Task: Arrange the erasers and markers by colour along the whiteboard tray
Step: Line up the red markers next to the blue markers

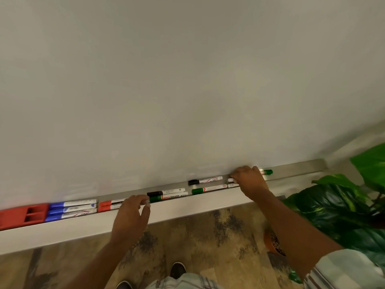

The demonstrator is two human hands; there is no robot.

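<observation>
A long metal whiteboard tray [208, 205] runs from lower left to upper right. A red eraser [25, 214] lies at its left end, then three blue-capped markers [73, 209] and two red-capped markers [108, 206]. My left hand [131, 213] rests over the red markers' right ends, its fingertips touching a green-capped marker [168, 197]; whether it grips one is unclear. Behind that lies a black-capped marker [165, 192]. Further right sit another black marker [205, 180] and a green marker [209, 188]. My right hand [249, 180] is closed over a green-capped marker [266, 172].
The white board [187, 80] fills the view above the tray. A large green leafy plant [343, 207] in an orange pot [273, 243] stands close at the right, under my right arm. Patterned floor and my shoes show below.
</observation>
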